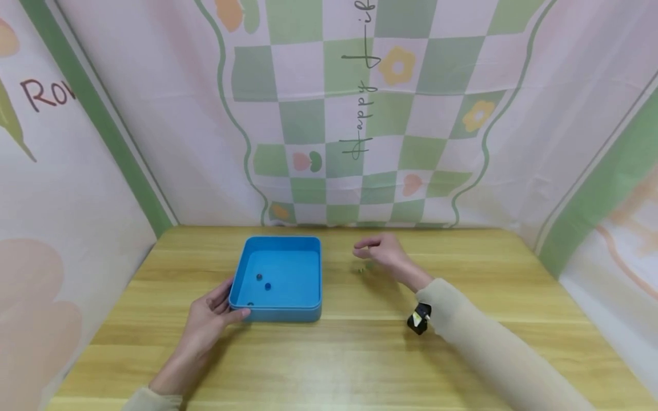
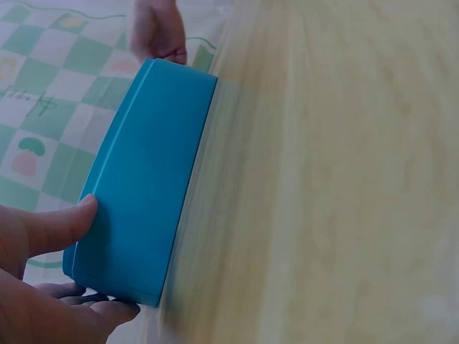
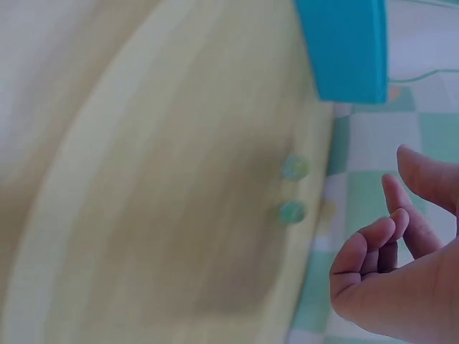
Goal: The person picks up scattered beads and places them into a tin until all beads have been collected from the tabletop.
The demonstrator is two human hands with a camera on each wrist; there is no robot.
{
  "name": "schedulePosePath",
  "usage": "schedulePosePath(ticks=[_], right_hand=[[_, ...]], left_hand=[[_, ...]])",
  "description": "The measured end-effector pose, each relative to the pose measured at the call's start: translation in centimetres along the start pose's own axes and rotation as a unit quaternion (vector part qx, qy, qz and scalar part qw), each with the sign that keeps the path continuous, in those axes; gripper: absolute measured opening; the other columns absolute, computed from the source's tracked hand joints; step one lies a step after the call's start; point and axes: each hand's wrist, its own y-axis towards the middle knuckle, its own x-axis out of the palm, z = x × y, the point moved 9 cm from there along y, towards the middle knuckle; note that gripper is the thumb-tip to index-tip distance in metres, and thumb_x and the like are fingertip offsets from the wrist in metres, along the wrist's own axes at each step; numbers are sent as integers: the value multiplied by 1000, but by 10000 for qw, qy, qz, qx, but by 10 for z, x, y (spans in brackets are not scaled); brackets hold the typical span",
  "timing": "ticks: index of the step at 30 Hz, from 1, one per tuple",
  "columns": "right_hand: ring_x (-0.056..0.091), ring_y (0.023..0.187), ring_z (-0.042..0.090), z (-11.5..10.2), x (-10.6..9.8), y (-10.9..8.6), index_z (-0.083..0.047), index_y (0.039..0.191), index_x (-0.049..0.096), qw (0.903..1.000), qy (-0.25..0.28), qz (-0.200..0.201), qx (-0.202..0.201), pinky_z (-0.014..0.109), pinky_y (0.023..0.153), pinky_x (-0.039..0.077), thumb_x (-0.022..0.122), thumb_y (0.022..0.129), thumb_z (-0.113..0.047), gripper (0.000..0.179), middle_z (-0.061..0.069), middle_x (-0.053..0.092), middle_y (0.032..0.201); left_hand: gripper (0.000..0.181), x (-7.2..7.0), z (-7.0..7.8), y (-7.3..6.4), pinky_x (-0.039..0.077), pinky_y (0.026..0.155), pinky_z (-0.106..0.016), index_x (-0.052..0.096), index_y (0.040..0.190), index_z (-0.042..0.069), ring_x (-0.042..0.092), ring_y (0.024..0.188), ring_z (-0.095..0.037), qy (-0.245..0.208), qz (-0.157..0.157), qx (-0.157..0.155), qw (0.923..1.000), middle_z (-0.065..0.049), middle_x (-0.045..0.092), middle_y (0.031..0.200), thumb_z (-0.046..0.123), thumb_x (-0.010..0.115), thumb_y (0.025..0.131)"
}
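A shallow blue square box [image 1: 288, 314] stands on the wooden table. My left hand [image 1: 204, 321] grips its near left corner, thumb on the front wall [image 2: 136, 193] and the other fingers around the left side. Inside the box lie three small balls like marbles: a brownish one [image 1: 259, 277], a dark blue one [image 1: 268, 286] and one near the front wall [image 1: 250, 304]. To the box's right, my right hand [image 1: 389, 255] hovers over the table, thumb and index finger apart, holding nothing. Below it lie two clear greenish marbles, a yellowish-green one [image 3: 295, 168] and a greener one [image 3: 292, 212].
The wooden table [image 1: 360, 365] ends at the back against a hanging checkered cloth [image 1: 344, 191], with more cloth at both sides. A small black device [image 1: 418, 318] is fixed at the right wrist, by the beige sleeve [image 1: 478, 331].
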Motion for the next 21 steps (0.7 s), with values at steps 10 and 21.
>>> schedulePosePath(ticks=[10,21], right_hand=[[55,132,42,25,-10,-1,4,117,77,9993,-356,106,105,55,113,44,80,92,-11,29,26,66,136],[47,140,47,41,-13,-5,1,117,78,9980,-501,-27,396,62,119,35,78,95,-12,25,25,64,139]], left_hand=[[89,-1,-1,1,39,115,-36,32,163,1,33,153,-37,-56,9,7,10000,-21,29,168,0,82,90],[90,0,-1,0,38,115,-36,31,164,1,32,153,-37,-134,-4,-37,9999,-21,29,168,1,82,90]])
